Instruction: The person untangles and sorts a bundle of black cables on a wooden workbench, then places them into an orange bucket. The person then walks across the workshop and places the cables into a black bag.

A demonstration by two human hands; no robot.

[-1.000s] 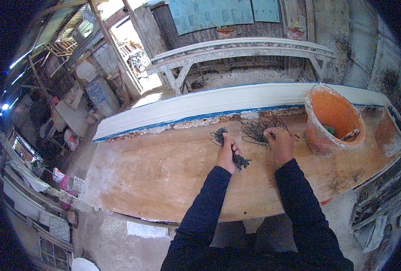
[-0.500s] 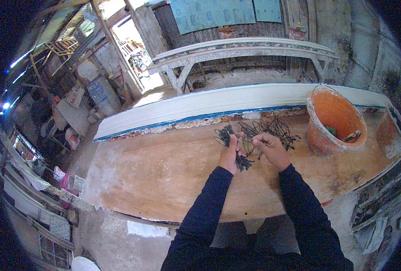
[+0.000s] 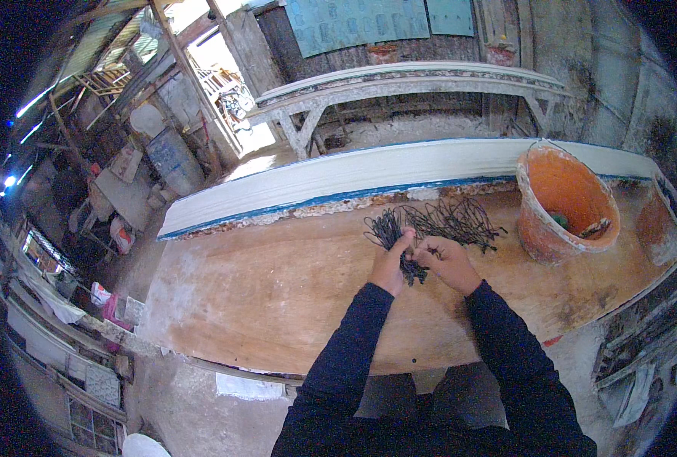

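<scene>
I have the fingers of my left hand (image 3: 389,265) clenched around a dark cord bundle (image 3: 385,225) over the worktop (image 3: 277,297); my right hand (image 3: 452,263) curls beside it, grip unclear to me; loose cords (image 3: 466,219) lie beyond.

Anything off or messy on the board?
Nothing alarming. Dark loose strands lie splayed on the wooden board, untidy next to the gathered bundle in the left hand. A ragged brown-and-white crust runs along the near edge of the white strip. The orange bucket seems to lean, but the fisheye view may cause that.
</scene>
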